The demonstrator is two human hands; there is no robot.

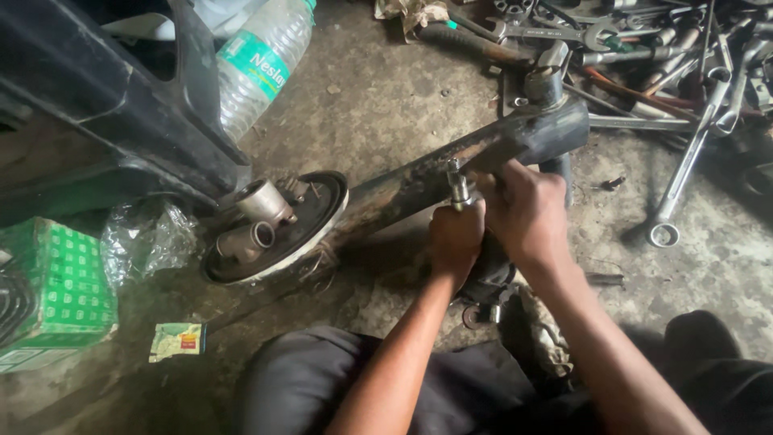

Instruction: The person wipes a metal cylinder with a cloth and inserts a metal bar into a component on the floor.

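Green and white, a small cardboard box [52, 290] sits on the dirty concrete floor [378, 113], far to the left of the long rusty metal arm [419, 181]. Next to the box lies some crinkly clear plastic [145, 238], and a little paper packet [177, 340] lies just below it. Above them is a big black plastic part [105, 105], with a clear water bottle [262, 64] lying beside it.

At the left end of the rusty arm is a round black plate [310, 225] with two short metal tubes [258, 217] sticking out of it.

Near the middle of the arm, the left hand [455, 238] is closed tight around a small shiny metal tool [457, 187] that stands up against the arm. The right hand [523, 211] is just to the right of it, touching it. Its fingers are curled against the arm and the tool, but I cannot tell if its grip really holds anything. A dark rubber part [487, 278] hangs under the arm below both hands.

Right of the arm's far end, lots of spanners and wrenches [684, 173] lie in a messy pile on the floor.
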